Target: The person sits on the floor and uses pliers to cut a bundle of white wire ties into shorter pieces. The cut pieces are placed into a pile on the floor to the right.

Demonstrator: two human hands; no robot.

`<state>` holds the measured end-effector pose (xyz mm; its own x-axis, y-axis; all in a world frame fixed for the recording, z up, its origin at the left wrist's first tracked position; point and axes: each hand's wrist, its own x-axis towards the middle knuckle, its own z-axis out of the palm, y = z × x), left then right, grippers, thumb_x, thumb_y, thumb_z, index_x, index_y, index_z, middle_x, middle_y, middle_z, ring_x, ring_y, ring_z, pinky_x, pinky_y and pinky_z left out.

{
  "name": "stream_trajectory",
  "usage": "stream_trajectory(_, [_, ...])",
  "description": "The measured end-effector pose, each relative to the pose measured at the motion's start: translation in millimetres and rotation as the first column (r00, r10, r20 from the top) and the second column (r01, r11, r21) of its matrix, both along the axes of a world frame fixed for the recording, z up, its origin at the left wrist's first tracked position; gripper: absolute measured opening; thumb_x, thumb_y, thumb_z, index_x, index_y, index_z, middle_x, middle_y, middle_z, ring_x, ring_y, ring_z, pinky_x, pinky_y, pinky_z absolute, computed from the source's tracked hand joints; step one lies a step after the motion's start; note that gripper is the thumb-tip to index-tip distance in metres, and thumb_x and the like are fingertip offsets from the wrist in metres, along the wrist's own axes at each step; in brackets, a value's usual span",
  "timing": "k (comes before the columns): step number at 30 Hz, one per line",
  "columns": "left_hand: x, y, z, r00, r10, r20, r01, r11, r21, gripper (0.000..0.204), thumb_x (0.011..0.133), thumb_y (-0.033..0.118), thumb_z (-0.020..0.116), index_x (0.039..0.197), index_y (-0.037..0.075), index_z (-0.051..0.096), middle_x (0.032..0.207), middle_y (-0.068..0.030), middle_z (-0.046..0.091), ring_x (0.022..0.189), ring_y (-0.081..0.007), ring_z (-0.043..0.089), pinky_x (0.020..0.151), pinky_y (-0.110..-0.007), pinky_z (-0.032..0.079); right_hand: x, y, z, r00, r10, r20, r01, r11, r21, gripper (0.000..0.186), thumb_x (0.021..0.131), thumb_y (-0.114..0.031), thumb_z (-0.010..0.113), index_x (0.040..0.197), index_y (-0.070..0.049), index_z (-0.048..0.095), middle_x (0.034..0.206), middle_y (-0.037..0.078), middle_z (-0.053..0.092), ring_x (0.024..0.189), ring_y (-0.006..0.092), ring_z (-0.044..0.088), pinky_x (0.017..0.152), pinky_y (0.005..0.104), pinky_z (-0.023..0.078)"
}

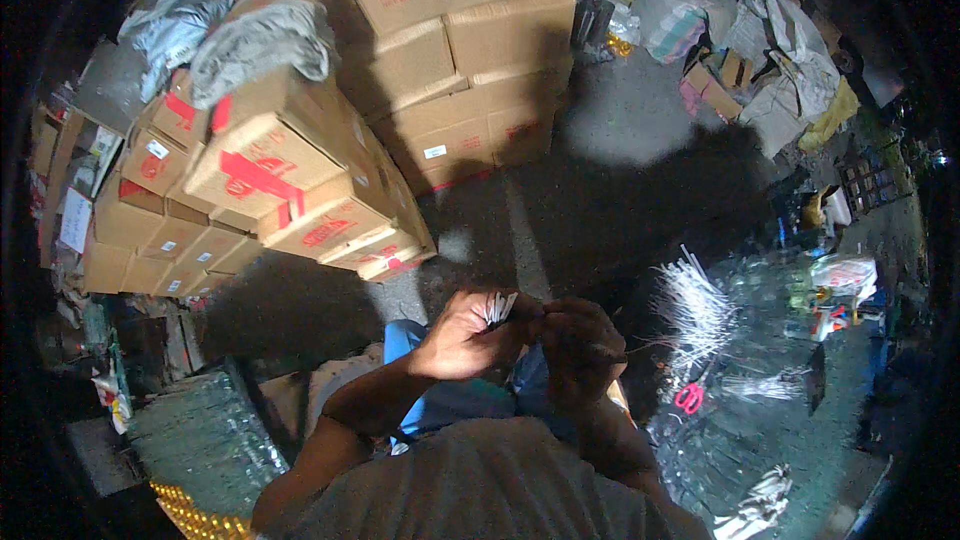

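My left hand (468,335) is closed around a small bundle of thin white strips (499,308), whose ends stick up out of the fist. Close beside it, in shadow, my right hand (580,345) has its fingers pinched together near the bundle. Something thin and dark seems to stick out on that hand's right side, but what the fingers hold is too dark to make out. Both hands are in front of my body, over my blue-clad legs (405,340).
To my right, a large loose pile of white strands (692,310) lies near red-handled scissors (688,399) and a smaller white bundle (765,383). Cardboard boxes (300,180) are stacked ahead and left. Sacks (790,60) lie far right. Clear plastic-wrapped goods (205,430) sit at lower left.
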<state>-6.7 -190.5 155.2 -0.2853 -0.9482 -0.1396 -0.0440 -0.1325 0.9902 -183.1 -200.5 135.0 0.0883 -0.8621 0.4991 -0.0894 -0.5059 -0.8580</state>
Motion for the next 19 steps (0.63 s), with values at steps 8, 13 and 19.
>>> stream_trajectory(8, [19.9,-6.8,145.4,0.987,0.02,-0.159,0.019,0.97,0.241,0.019,0.09,0.01,0.068,0.107,0.002,0.069,0.081,-0.0048,0.068,0.071,-0.0099,0.061,0.062,-0.025,0.048,10.5,-7.9,155.8,0.977,0.033,-0.211,-0.046,0.998,-0.053,0.019,0.075,0.003,0.071,0.093,-0.005,0.069,0.097,0.015,0.068,0.084,0.026,0.07,0.069,0.0325,0.056])
stream_trajectory(13, [24.0,-42.6,202.6,0.99,-0.101,-0.097,0.127,0.938,0.324,0.018,0.089,0.014,0.07,0.101,0.0,0.07,0.072,-0.0025,0.064,0.064,-0.0069,0.056,0.056,-0.024,0.044,13.9,-20.2,197.1,0.957,-0.05,-0.284,0.028,0.996,-0.083,0.023,0.073,0.004,0.073,0.094,-0.003,0.068,0.094,0.016,0.068,0.082,0.0271,0.069,0.067,0.0331,0.056])
stream_trajectory(19, [2.7,-138.7,213.5,0.945,-0.286,-0.16,0.32,0.907,0.273,0.02,0.089,0.016,0.07,0.099,-0.002,0.07,0.08,-0.0044,0.068,0.073,-0.0069,0.059,0.065,-0.025,0.048,-1.1,-73.2,196.7,0.928,-0.243,-0.284,0.236,0.97,-0.059,0.023,0.073,0.002,0.075,0.094,-0.004,0.068,0.093,0.017,0.069,0.082,0.0294,0.069,0.068,0.0354,0.055])
